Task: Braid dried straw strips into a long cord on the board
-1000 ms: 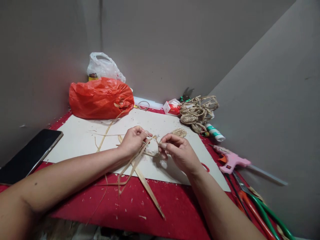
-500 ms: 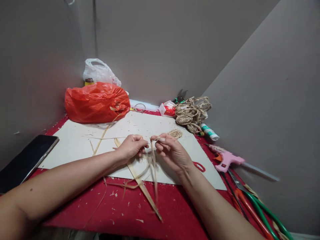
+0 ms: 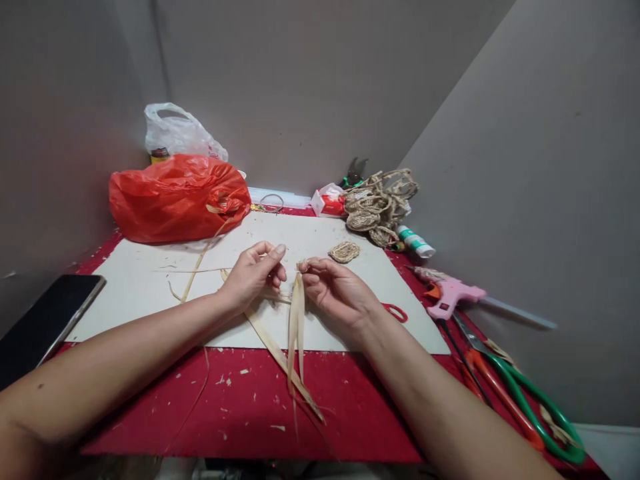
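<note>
My right hand [image 3: 340, 287] pinches the top of a small bunch of pale dried leaf strips [image 3: 296, 320] between thumb and fingers. The strips hang down past the front edge of the white board [image 3: 380, 313]. To the left, a short gap away, is my left hand [image 3: 255, 273], its thumb raised, its fingers loosely curled and nothing visible in them. Beneath it a wider dried leaf strip [image 3: 273, 350] lies slanting across the board onto the red cloth. Just beyond my right hand rests a small coiled oval of braided straw [image 3: 344, 251].
A red plastic bag [image 3: 175, 200] stands at the back left, a phone [image 3: 47, 327] at the left. Braided cord [image 3: 375, 207] is heaped at the back right. Along the right lie a pink glue gun [image 3: 457, 293] and green-handled scissors [image 3: 537, 407]. Scraps dot the red cloth [image 3: 225, 407].
My left hand has drawn away from the strips and lifted its thumb. The strips, swinging and spread before, now hang together from my right hand. The view has shifted slightly.
</note>
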